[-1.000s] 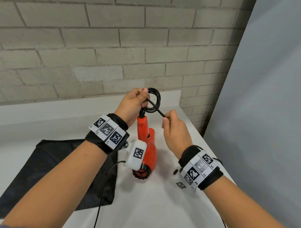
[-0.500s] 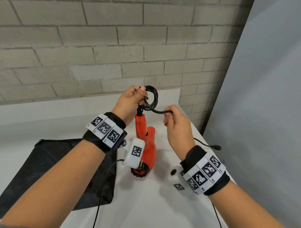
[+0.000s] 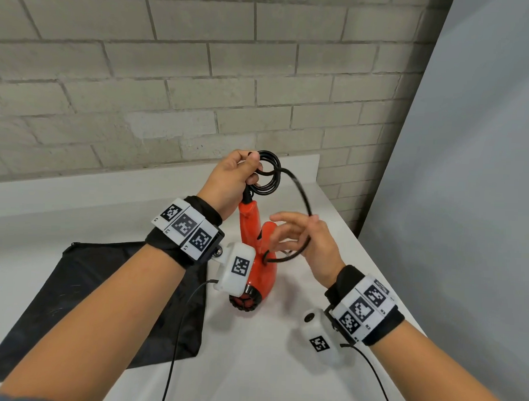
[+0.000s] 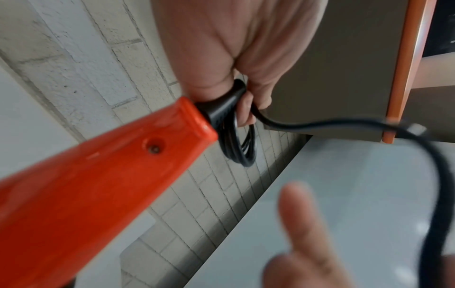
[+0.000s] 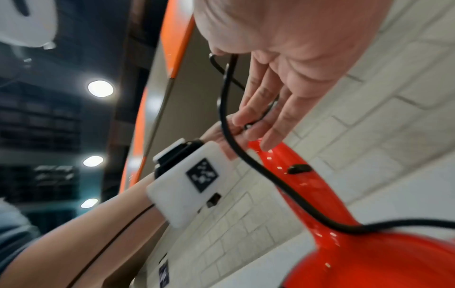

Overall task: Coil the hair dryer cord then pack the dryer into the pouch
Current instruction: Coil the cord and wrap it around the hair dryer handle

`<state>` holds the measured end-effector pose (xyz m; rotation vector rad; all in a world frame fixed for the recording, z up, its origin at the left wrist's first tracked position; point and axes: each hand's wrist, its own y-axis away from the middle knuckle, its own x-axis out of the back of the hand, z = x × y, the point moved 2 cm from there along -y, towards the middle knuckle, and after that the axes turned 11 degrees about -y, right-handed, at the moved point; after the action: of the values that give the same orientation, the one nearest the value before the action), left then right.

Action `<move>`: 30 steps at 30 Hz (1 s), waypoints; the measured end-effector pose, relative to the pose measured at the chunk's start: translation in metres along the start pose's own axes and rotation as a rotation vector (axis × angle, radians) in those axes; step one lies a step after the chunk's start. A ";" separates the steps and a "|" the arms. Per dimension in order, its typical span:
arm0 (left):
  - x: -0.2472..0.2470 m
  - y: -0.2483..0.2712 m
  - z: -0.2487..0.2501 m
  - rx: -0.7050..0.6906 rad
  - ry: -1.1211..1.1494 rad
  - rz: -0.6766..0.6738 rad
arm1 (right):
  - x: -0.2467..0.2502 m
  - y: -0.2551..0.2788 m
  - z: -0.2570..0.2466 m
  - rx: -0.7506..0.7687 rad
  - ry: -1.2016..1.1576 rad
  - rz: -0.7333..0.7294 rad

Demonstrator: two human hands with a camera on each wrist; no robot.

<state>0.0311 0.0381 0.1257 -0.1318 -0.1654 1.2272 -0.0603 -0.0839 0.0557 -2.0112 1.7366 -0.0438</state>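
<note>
While hanging nozzle-down, glossy orange hair dryer [image 3: 257, 251], black cord [image 3: 268, 176] coiled above

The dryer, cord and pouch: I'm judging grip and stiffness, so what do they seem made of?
Dryer: likely hard glossy orange plastic, with sharp highlights and a moulded screw recess.
Cord: probably rubber or vinyl sheathing, smooth black, bending in easy loops.
Pouch: seemingly thin matte black fabric, lying flat and limp; weave too fine to tell.

Glossy orange plastic dryer [image 3: 259, 260], matt black cord [image 3: 299, 195] (probably rubber), cloth pouch [image 3: 104, 299]
</note>
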 end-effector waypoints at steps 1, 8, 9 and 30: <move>0.000 0.000 0.000 0.000 -0.010 -0.001 | 0.010 0.000 0.006 -0.040 -0.041 0.002; -0.001 0.000 -0.001 -0.008 -0.030 -0.024 | 0.056 0.003 0.039 -0.450 -0.180 0.163; -0.001 0.000 -0.001 -0.007 -0.030 -0.028 | 0.058 0.002 0.042 -0.471 -0.070 0.213; -0.004 -0.001 -0.001 -0.007 -0.071 -0.090 | 0.086 -0.031 0.032 -0.260 0.836 0.544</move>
<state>0.0310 0.0343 0.1248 -0.0861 -0.2346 1.1427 -0.0048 -0.1518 0.0147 -1.7113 2.8900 -0.5719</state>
